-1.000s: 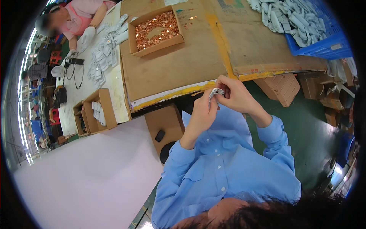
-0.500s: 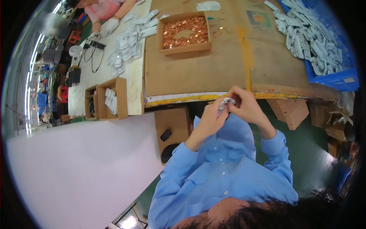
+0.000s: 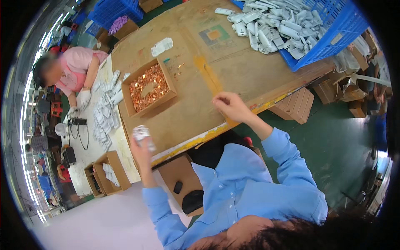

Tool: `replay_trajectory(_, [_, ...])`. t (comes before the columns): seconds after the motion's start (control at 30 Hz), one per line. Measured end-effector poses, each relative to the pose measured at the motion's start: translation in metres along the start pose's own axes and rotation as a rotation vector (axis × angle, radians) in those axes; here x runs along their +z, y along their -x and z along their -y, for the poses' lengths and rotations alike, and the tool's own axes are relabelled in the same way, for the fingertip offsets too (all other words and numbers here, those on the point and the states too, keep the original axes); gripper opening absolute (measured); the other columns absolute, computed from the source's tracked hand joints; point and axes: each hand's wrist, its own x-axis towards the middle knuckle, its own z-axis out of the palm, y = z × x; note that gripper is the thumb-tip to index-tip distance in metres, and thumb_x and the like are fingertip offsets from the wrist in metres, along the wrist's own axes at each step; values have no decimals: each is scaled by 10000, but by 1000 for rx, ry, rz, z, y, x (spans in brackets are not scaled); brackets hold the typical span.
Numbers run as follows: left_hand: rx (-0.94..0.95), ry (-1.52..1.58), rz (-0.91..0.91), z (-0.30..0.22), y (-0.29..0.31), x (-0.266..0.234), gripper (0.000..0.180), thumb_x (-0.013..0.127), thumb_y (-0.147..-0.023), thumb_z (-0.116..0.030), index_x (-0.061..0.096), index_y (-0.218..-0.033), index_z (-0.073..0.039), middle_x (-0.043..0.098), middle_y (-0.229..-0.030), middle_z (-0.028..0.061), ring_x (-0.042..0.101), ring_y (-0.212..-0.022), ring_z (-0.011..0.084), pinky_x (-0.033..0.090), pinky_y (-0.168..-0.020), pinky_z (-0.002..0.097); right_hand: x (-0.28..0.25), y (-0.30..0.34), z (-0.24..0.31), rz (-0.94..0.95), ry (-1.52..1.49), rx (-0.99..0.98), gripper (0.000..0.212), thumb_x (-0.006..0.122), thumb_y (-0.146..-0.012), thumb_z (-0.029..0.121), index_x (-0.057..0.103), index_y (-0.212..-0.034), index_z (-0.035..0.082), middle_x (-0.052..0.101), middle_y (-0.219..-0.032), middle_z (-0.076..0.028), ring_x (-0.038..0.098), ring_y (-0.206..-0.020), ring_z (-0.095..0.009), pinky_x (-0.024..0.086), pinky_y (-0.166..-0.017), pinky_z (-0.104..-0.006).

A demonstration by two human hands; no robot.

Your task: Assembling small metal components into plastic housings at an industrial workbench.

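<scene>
My left hand (image 3: 141,153) is closed on a white plastic casing (image 3: 141,133), held up near the table's left edge, close to the pile of white casings (image 3: 104,121). Motion blurs the part slightly. Over the front of the brown table (image 3: 183,121), my right hand (image 3: 230,106) has its fingers curled and pressed together; whether anything small is between them is hidden. A cardboard box (image 3: 172,86) of small copper-coloured pieces (image 3: 141,99) stands on the table beyond my left hand.
A blue crate (image 3: 329,46) spills white casings (image 3: 266,25) at the far right. Another person (image 3: 77,71) in pink sits at the far left, gloved. Small cardboard boxes (image 3: 121,166) stand at the near left; a white casing (image 3: 161,46) lies behind the copper box.
My hands were together at the table's front edge around the white casing. Now they are apart: the left has carried the casing left, the right has moved forward and left. The view has turned.
</scene>
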Motion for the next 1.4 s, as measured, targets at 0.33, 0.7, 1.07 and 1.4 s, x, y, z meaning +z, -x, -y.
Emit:
replay_trajectory(0.33, [-177,-36,-534,68,-211,-163,659,654,-785,-170,393,-1363,8,615,-933,103,587,-666,162,406,-462,268,-25,-16,-20,-297,202,-143,156,595,-895,148,619,-895,-7,630,-705,-81,574,-613,-144,476,-599,-290])
replay_trajectory(0.7, [463,-515,-681,40,-164,-47,396,595,-898,-167,522,-1223,46,567,-1134,182,550,-988,253,457,-861,364,-27,-17,-14,-263,242,-141,163,572,-907,158,618,-908,1,627,-712,-100,582,-621,-182,477,-606,-304])
replay_trajectory(1.07, [323,-67,-210,42,-15,70,222,565,-932,-77,561,-1131,21,598,-930,61,559,-794,103,462,-684,237,-56,-41,17,-248,478,-88,228,566,-928,219,638,-984,9,639,-749,-129,577,-649,-195,466,-626,-325])
replay_trajectory(1.4, [135,-33,-86,50,-10,79,199,624,-881,-90,613,-1050,15,642,-790,29,537,-638,60,428,-565,199,-189,-221,63,-437,1440,-453,224,610,-857,238,665,-1001,75,622,-995,-124,597,-963,-325,493,-806,-429])
